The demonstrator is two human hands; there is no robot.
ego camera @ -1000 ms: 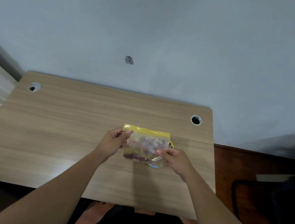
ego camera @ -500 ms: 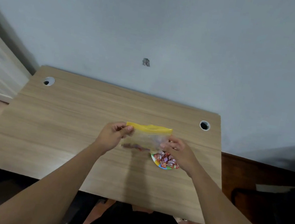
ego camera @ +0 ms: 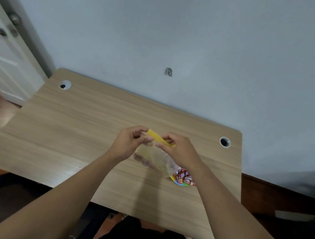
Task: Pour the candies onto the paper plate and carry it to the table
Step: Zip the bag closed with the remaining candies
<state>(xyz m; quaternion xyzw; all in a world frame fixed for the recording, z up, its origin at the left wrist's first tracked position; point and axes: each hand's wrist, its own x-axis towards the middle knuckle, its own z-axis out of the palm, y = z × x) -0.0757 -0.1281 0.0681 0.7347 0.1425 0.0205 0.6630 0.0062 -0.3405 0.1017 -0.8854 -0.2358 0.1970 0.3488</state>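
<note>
A clear zip bag [ego camera: 154, 159] with a yellow top strip hangs between my hands above the wooden desk [ego camera: 74, 128]. My left hand [ego camera: 129, 142] pinches the strip's left end and my right hand [ego camera: 178, 149] pinches its right end. Some dark red candies remain in the bag's lower left part. Below my right wrist lies a small colourful paper plate [ego camera: 181, 183] with a heap of red wrapped candies [ego camera: 183, 177] on it. My right forearm hides part of the plate.
The desk stands against a grey wall and has a cable hole at the back left [ego camera: 65, 85] and the back right [ego camera: 225, 142]. A white door [ego camera: 0, 63] with a metal handle is at the left. Dark floor lies to the right.
The bag has been lifted and its top strip tilted, with both hands drawn closer together at the strip. The plate with candies has come into view under my right wrist.
</note>
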